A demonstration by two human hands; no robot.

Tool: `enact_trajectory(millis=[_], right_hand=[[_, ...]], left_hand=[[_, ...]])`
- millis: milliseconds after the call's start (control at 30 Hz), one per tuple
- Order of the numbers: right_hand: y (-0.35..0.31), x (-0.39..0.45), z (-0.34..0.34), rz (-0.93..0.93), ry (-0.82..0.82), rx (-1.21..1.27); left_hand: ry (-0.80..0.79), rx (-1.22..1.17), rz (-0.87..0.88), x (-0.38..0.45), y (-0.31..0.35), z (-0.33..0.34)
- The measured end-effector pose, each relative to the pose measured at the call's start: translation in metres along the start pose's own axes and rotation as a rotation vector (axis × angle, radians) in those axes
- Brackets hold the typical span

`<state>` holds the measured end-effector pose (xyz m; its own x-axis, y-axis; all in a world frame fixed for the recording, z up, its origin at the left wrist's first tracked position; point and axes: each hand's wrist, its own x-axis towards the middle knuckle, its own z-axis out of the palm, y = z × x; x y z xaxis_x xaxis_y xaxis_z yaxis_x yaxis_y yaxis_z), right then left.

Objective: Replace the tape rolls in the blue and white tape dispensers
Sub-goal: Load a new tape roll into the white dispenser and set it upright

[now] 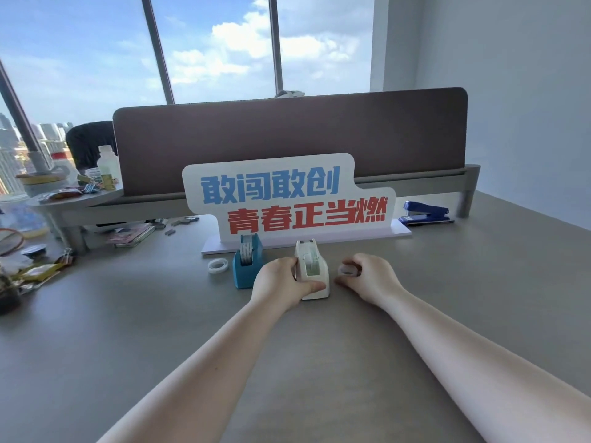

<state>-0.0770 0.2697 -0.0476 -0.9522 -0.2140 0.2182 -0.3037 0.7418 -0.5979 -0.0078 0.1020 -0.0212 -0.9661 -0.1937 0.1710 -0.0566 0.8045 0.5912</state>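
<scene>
The white tape dispenser stands on the grey desk with a pale green roll in it. My left hand grips its left side and front. Left of it stands the blue tape dispenser, holding a patterned white roll. A loose whitish tape roll lies flat on the desk left of the blue one. My right hand rests on the desk right of the white dispenser, fingers closed around a small translucent tape roll.
A white sign with blue and red characters stands right behind the dispensers. A blue stapler sits at the back right. Clutter of clips, wrappers and bottles fills the left side. A brown partition closes off the back.
</scene>
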Motion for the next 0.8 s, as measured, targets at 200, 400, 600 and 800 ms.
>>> enact_trajectory(millis=[200, 400, 600, 800], right_hand=[[0.000, 0.019, 0.007, 0.008, 0.009, -0.014], [-0.001, 0.034, 0.011, 0.003, 0.002, -0.036], [-0.001, 0.043, 0.012, -0.037, 0.019, -0.044], [0.004, 0.049, 0.015, -0.047, 0.028, -0.031]], left_hand=[[0.004, 0.014, 0.003, 0.015, 0.002, 0.001], [0.021, 0.020, 0.004, 0.027, 0.003, 0.006], [0.019, 0.083, 0.002, 0.036, 0.005, 0.010], [0.039, 0.097, -0.015, 0.043, 0.003, 0.016]])
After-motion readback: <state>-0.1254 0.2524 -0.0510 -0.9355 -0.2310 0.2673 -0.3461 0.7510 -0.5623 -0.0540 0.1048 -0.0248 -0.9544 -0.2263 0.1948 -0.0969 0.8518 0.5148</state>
